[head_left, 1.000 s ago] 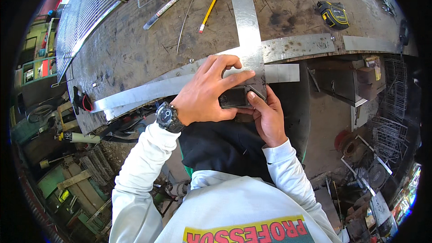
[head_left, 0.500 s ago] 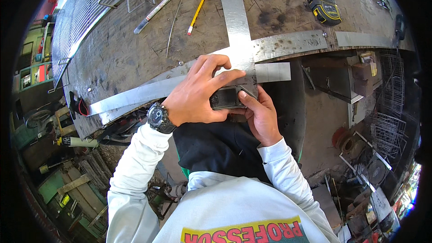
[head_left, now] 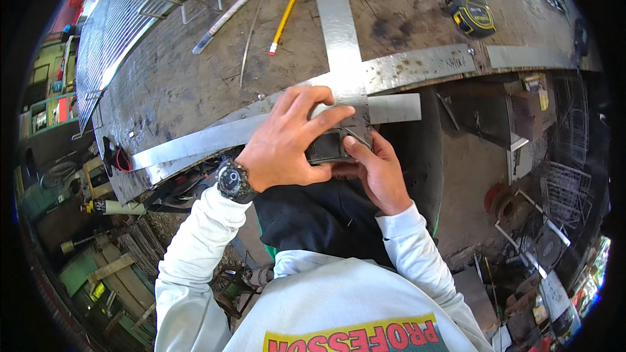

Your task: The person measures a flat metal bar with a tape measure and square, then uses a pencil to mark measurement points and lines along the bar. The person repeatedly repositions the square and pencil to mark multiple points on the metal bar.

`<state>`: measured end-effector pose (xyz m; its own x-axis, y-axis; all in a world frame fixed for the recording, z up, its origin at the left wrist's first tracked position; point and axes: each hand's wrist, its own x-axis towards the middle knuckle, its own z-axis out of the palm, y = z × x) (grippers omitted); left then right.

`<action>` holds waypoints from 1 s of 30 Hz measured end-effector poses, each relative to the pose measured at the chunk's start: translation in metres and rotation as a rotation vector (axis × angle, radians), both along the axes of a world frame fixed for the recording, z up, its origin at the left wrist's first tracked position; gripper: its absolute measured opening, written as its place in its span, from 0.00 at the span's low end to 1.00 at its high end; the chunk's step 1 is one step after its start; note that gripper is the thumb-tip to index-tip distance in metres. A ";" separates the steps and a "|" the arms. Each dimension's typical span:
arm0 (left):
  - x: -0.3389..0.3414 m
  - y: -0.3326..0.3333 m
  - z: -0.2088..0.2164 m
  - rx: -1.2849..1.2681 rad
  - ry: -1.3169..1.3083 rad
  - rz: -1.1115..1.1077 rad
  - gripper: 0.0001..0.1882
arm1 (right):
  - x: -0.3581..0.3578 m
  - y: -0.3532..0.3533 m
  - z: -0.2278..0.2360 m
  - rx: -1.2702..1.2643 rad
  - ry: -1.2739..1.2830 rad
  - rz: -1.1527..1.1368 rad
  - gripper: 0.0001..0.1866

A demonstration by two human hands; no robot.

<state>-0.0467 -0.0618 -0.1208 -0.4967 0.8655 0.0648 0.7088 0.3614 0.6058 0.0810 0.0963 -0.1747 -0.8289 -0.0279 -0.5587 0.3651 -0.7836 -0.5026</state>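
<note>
At the table's near edge, both hands grip a dark rectangular block (head_left: 324, 149) from its two sides. My left hand (head_left: 277, 140) curls around its left side, thumb along the near edge, with the index finger reaching over the strip end. The thumb of my right hand (head_left: 383, 173) presses on the block's right part, its other fingers underneath and partly hidden. Beneath the left fingertips lies the near end of a long flat metal strip (head_left: 336, 16), which runs away across the table. Another metal strip (head_left: 202, 144) lies along the table's edge, crossing under it. What the block is I cannot tell.
On the wooden table (head_left: 417, 6) lie a yellow pencil (head_left: 289, 11), a marker (head_left: 222, 24), a thin wire (head_left: 253, 39) and a tape measure (head_left: 471, 15). A ribbed metal panel (head_left: 130, 19) stands left. A short plate (head_left: 394, 108) juts past the edge. Wire racks (head_left: 564, 195) and scrap lie right.
The view has shifted slightly. Both hands keep their grip, and the block seems tipped a little, with less of its upper face showing.
</note>
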 end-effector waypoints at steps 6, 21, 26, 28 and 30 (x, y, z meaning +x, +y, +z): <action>0.011 -0.001 0.009 -0.056 0.041 0.033 0.41 | -0.024 0.074 0.091 1.111 0.188 0.790 0.15; 0.015 0.012 0.021 -0.092 0.080 0.035 0.37 | -0.259 0.017 0.057 2.042 1.315 0.217 0.08; 0.019 0.013 0.020 -0.123 0.092 0.062 0.39 | -0.168 0.085 0.089 1.433 0.937 -0.054 0.12; 0.019 0.010 0.020 -0.138 0.084 0.082 0.39 | -0.105 0.103 0.093 0.946 0.712 -0.033 0.06; 0.017 0.012 0.021 -0.149 0.057 0.080 0.40 | -0.049 0.115 0.079 0.856 0.688 -0.090 0.08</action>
